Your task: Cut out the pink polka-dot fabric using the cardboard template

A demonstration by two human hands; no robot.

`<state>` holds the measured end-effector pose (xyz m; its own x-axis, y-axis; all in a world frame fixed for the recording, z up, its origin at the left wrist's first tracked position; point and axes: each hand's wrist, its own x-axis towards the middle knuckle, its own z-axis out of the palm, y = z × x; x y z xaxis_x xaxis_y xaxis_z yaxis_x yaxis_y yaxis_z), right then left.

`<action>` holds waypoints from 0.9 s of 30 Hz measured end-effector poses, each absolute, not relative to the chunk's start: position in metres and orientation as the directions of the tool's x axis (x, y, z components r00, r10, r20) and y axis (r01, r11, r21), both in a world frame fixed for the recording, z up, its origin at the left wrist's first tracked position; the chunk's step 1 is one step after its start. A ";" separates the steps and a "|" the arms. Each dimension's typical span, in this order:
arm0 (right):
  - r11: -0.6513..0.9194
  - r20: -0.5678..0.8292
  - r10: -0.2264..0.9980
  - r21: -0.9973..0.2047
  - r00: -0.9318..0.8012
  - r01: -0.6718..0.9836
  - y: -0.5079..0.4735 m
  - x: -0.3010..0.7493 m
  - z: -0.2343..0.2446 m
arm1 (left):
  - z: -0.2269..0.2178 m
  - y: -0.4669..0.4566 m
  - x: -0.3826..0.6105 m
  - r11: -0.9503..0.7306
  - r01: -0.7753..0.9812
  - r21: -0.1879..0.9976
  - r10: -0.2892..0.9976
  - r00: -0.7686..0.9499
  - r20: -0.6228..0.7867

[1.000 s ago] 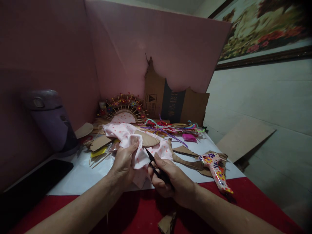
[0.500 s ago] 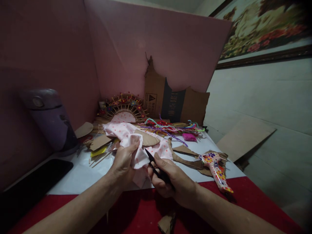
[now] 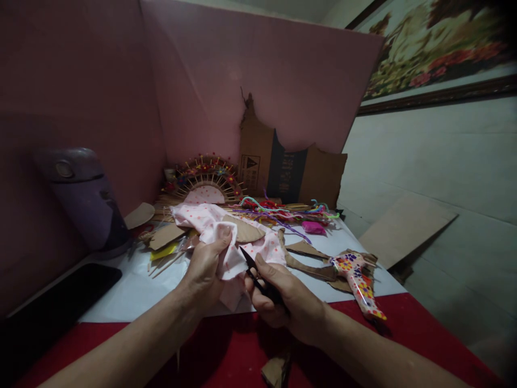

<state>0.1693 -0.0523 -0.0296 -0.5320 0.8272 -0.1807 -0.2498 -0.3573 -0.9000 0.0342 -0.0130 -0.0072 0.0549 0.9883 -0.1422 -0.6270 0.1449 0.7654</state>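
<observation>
My left hand (image 3: 208, 264) is closed on a bunched fold of white cloth with pink dots (image 3: 270, 249), thumb on top. A rounded piece of cardboard (image 3: 243, 230) lies on the cloth just beyond the fingers. In my right hand (image 3: 278, 296) sits a pair of small black scissors (image 3: 264, 285), gripped with the fingers round the handles. Their pointed blades are close together and aim up and left at the cloth's edge; whether they touch it I cannot tell.
A decorated stick fan (image 3: 205, 180), coloured pipe cleaners (image 3: 278, 214) and torn cardboard (image 3: 262, 145) stand behind. To the right lies a flower-patterned glue gun (image 3: 357, 280). On the left are a purple bottle (image 3: 81, 199) and a black phone (image 3: 60, 307). A cardboard scrap (image 3: 277, 371) lies near me.
</observation>
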 end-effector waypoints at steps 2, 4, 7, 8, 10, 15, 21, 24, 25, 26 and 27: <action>-0.357 -0.179 0.825 -0.900 -0.536 -0.249 -0.052 0.169 -0.030 | -0.007 -0.013 0.034 0.143 -0.631 0.762 0.989 0.056 -0.139; -0.354 -0.178 0.827 -0.902 -0.534 -0.248 -0.052 0.169 -0.030 | -0.007 -0.014 0.034 0.148 -0.627 0.765 0.988 0.058 -0.144; -0.344 -0.171 0.831 -0.905 -0.529 -0.249 -0.052 0.170 -0.030 | -0.007 -0.014 0.034 0.145 -0.615 0.775 0.988 0.051 -0.144; -0.343 -0.170 0.831 -0.906 -0.530 -0.249 -0.053 0.170 -0.030 | -0.007 -0.014 0.034 0.142 -0.610 0.780 0.988 0.044 -0.145; -0.344 -0.170 0.829 -0.906 -0.533 -0.247 -0.053 0.170 -0.030 | -0.008 -0.014 0.034 0.134 -0.602 0.787 0.989 0.032 -0.144; -0.318 -0.155 0.838 -0.918 -0.524 -0.238 -0.054 0.169 -0.028 | -0.010 -0.012 0.033 0.139 -0.621 0.772 0.990 0.078 -0.116; -0.296 -0.141 0.841 -0.928 -0.522 -0.226 -0.055 0.169 -0.028 | -0.009 -0.012 0.033 0.178 -0.604 0.777 0.983 0.071 -0.170; -0.294 -0.141 0.842 -0.929 -0.520 -0.225 -0.056 0.168 -0.027 | -0.009 -0.012 0.033 0.155 -0.599 0.785 0.987 0.069 -0.142; -0.294 -0.142 0.842 -0.929 -0.520 -0.223 -0.056 0.168 -0.026 | -0.009 -0.012 0.033 0.144 -0.601 0.786 0.989 0.070 -0.128; -0.294 -0.143 0.843 -0.930 -0.519 -0.221 -0.056 0.168 -0.025 | -0.009 -0.012 0.033 0.139 -0.603 0.785 0.990 0.071 -0.121; -0.294 -0.144 0.844 -0.930 -0.517 -0.220 -0.056 0.168 -0.025 | -0.009 -0.012 0.033 0.140 -0.604 0.784 0.990 0.071 -0.122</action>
